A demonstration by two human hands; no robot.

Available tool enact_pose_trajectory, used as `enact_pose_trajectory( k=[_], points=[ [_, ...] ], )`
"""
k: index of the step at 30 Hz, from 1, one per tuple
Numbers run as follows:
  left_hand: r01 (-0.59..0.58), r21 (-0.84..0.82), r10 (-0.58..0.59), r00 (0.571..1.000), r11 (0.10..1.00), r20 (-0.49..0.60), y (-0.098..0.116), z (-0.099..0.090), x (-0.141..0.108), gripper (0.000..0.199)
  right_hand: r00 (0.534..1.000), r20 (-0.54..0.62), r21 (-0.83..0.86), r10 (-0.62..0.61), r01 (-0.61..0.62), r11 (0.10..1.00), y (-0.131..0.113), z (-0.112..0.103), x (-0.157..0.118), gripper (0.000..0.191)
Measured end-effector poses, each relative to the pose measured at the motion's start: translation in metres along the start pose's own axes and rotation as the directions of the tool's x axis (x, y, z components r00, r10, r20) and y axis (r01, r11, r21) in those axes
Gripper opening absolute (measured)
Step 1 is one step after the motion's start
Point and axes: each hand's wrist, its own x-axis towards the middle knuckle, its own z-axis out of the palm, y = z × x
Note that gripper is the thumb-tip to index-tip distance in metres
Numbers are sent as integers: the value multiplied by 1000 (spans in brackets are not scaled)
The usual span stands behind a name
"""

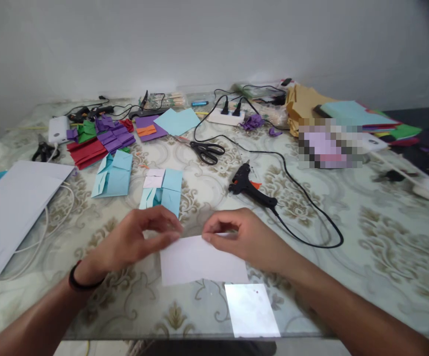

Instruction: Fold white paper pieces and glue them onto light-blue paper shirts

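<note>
A white sheet of paper [203, 264] hangs just over the table's near part, its top edge between my two hands. My left hand [136, 237] is closed in a pinch on that edge, left of its middle. Close beside it, my right hand [236, 235] pinches the same edge between thumb and fingertips. A small white paper square [253, 311] lies below, near the table's front edge. Just beyond my left hand rests a folded light-blue paper piece [172, 185] with a pale panel, and another folded light-blue piece [120, 173] is to its left.
A black glue gun [253, 188] with a looping cord lies right of centre, with black scissors [207, 151] behind it. A white power strip [226, 116] stands farther back. White sheets [25, 207] and a cable are at left, near folded red paper [88, 151].
</note>
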Motion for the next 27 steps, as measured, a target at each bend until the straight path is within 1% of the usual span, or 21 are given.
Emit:
enact_pose_trajectory(
  k=[2, 5, 6, 7, 9, 11, 12, 13, 15, 17, 18, 19, 21, 23, 27],
  points=[
    [23, 56, -25, 999, 998, 44, 2, 13, -4, 17, 1000, 24, 5, 6, -7, 1000, -1, 8, -1, 10],
    [-8, 93, 5, 1000, 996, 28, 4, 24, -10, 14, 998, 54, 26, -25, 23, 999, -3, 10, -4, 11],
    [-20, 84, 19, 1000, 996, 14, 3, 24, -11, 15, 997, 59, 45, -53, 50, 998, -4, 7, -5, 11],
    [-32, 68, 33, 999, 997, -16, 2, 23, -11, 16, 994, 62, 72, -85, 81, 994, -4, 3, -7, 15],
    [-33, 7, 33, 993, 999, -110, 0, 15, -11, 17, 986, 39, 155, -162, 154, 976, -4, -8, -10, 31],
    [33, -81, -45, 986, 996, -158, -1, 7, -10, 18, 977, 12, 221, -214, 206, 953, -4, -20, -13, 39],
    [64, -118, -83, 982, 991, -170, -2, 4, -9, 18, 970, 6, 225, -242, 234, 946, -5, -25, -14, 42],
    [87, -148, -113, 976, 985, -183, -3, 2, -8, 18, 964, 14, 188, -266, 258, 948, -5, -29, -15, 42],
    [96, -184, -136, 966, 978, -218, -3, -1, -8, 18, 948, 60, 26, -314, 313, 950, -7, -32, -16, 40],
    [94, -211, -143, 962, 973, -232, -3, 0, -8, 19, 928, 127, -147, -352, 368, 918, -8, -30, -14, 38],
    [100, -223, -151, 963, 970, -224, -3, 1, -8, 19, 916, 156, -193, -370, 396, 898, -8, -28, -13, 38],
    [107, -235, -158, 965, 966, -209, -2, 2, -8, 20, 905, 173, -209, -389, 420, 883, -8, -25, -12, 38],
    [118, -251, -165, 971, 961, -175, -3, 3, -7, 22, 889, 188, -192, -419, 451, 872, -6, -20, -10, 33],
    [108, -253, -149, 978, 961, -147, -4, 5, -7, 22, 884, 185, -171, -429, 459, 872, -3, -16, -10, 28],
    [81, -222, -104, 990, 972, -94, -7, 6, -5, 21, 868, 180, -147, -463, 489, 860, 2, -13, -9, 31]
  ],
)
